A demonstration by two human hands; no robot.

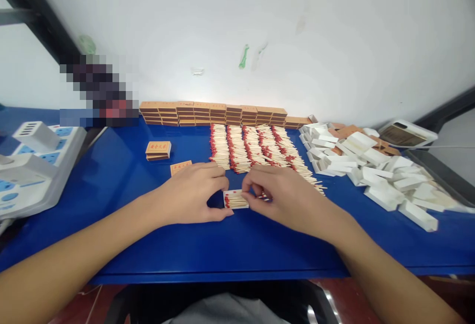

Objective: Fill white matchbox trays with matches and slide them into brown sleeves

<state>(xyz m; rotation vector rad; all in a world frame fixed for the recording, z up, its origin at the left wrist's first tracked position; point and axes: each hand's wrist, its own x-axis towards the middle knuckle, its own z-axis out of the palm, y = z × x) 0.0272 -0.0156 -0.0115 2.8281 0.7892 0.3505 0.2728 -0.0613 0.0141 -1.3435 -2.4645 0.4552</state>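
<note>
A small white matchbox tray point(236, 207) lies on the blue table before me, with red-headed matches point(236, 200) inside. My left hand point(202, 190) holds the tray's left end between thumb and fingers. Over its right end, my right hand point(276, 190) is closed in a pinch, and a few red match heads point(264, 196) show beneath its fingers. Just behind both hands, loose matches point(252, 148) lie in several rows. A flat orange matchbox sleeve point(181, 166) is partly covered by my left hand.
Stacked matchboxes point(193, 114) line the wall. Two more matchboxes point(158, 150) sit stacked at left. Many white trays point(371, 165) are heaped at right, by a phone-like device point(408, 133). A white power strip point(70, 151) stands far left. The table's front edge point(222, 278) is near me.
</note>
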